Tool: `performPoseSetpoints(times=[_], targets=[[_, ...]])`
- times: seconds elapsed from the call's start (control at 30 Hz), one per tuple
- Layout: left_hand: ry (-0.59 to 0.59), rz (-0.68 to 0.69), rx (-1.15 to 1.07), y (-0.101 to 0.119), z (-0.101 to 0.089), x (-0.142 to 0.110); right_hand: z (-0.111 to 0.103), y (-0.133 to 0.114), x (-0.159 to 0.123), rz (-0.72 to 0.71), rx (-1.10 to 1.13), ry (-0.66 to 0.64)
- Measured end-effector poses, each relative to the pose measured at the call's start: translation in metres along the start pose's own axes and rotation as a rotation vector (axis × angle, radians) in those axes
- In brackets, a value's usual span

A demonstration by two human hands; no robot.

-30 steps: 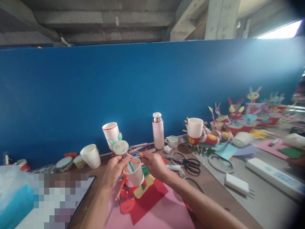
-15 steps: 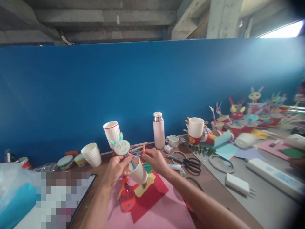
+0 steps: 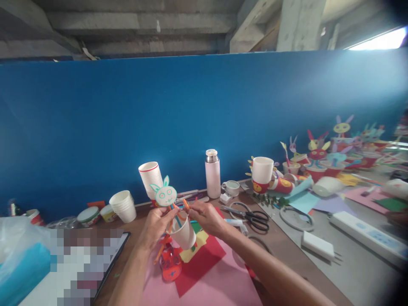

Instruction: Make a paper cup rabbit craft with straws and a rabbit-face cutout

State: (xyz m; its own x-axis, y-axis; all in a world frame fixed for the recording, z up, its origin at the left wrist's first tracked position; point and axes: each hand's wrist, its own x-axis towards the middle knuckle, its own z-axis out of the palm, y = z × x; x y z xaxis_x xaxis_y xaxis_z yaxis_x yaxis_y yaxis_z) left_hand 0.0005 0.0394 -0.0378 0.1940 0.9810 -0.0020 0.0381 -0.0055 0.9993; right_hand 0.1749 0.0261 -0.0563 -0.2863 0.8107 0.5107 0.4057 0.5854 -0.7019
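Note:
My left hand (image 3: 155, 225) grips a white paper cup (image 3: 185, 233) tilted toward me, with straws sticking out of it. A mint-green paper rabbit face (image 3: 165, 194) stands on a blue straw above the cup. My right hand (image 3: 205, 216) pinches a thin orange straw (image 3: 185, 204) at the cup's rim. Orange strips hang below the cup over a red paper cutout (image 3: 170, 264).
Pink and red paper sheets (image 3: 204, 272) lie under my hands. Stacked white cups (image 3: 122, 205), a pink flask (image 3: 212, 173), black scissors (image 3: 251, 217), a white power strip (image 3: 366, 236) and several finished rabbit cup crafts (image 3: 318, 158) crowd the table. A blue partition (image 3: 191, 110) stands behind.
The cup craft has shifted slightly right and up. My right hand has tilted the orange straw from upright back down toward the cup's rim.

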Motion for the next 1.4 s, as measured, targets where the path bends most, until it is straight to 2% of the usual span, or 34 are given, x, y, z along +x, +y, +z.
performPoseSetpoints(times=[0.13,0.3,0.4,0.67,0.93,1.13,1.4], targets=[[-0.035,0.028,-0.013,-0.002,-0.001,0.0,0.002,0.002,0.001,-0.003,0.02,0.008],[-0.056,0.019,-0.031,-0.004,-0.003,-0.001,0.007,0.011,0.003,0.161,0.464,-0.029],[-0.035,0.004,-0.036,-0.004,-0.004,0.001,0.01,0.016,0.004,0.225,0.603,0.017],[-0.013,-0.012,-0.043,0.002,-0.008,0.0,0.005,0.021,0.0,0.205,0.799,-0.062],[-0.05,-0.015,-0.062,0.006,-0.008,-0.004,0.004,0.025,-0.001,0.164,0.881,-0.056],[-0.109,-0.001,-0.046,0.009,-0.003,-0.007,0.004,0.018,-0.002,0.133,0.863,-0.065],[-0.098,0.035,-0.014,0.004,-0.002,-0.004,0.006,0.012,0.0,0.071,0.791,-0.059]])
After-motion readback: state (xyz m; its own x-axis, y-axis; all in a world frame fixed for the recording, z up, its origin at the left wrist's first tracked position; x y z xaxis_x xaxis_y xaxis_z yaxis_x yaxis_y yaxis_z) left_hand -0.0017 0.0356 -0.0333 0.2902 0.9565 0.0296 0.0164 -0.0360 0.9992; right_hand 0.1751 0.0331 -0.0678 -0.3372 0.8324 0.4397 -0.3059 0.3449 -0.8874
